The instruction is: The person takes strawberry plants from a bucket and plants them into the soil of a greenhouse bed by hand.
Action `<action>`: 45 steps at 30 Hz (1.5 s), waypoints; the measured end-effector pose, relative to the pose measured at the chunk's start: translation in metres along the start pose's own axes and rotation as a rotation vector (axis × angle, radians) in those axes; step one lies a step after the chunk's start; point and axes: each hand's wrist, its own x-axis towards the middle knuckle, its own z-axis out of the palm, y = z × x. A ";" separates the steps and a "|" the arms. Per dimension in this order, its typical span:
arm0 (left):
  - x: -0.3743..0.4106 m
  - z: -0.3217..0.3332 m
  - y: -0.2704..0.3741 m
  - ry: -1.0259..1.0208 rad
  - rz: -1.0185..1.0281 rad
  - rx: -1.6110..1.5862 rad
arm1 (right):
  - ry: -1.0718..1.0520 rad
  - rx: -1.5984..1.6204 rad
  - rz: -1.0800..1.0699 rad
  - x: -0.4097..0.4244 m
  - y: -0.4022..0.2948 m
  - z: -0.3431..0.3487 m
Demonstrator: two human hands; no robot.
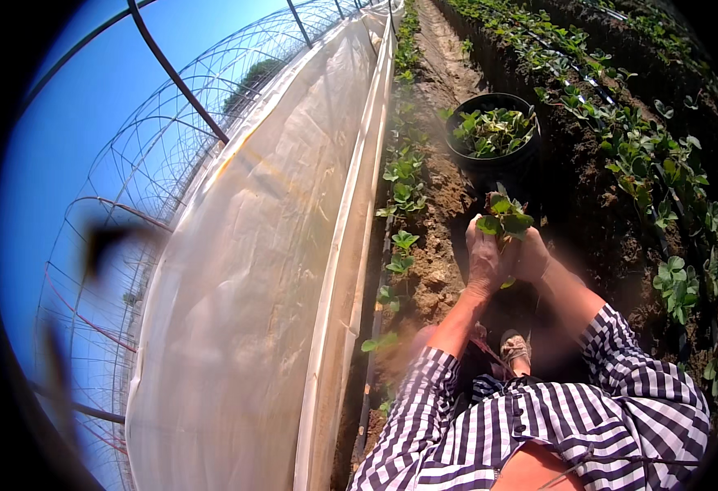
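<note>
My left hand (485,255) and my right hand (528,255) are close together in front of me, around a small bunch of green leaves (505,216), some of them reddish. The leaves stick up above the fingers, and their stems are mostly hidden in the hands. Just beyond the hands stands a round black bucket (488,161), with green and some yellowish leaves (495,130) inside. Strawberry-like plants (403,190) grow in a row on the soil to the left of the hands.
A large sheet of translucent plastic film (254,245) runs along the left, below bare metal greenhouse hoops (172,77). Leafy plants (676,285) cover a raised soil bed on the right, with a drip line (598,89) among them. A shoe (514,347) stands in the furrow.
</note>
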 end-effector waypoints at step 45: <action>0.060 0.196 0.134 -0.730 -0.230 -0.463 | 1.350 -1.571 -0.321 -0.236 -0.235 -0.064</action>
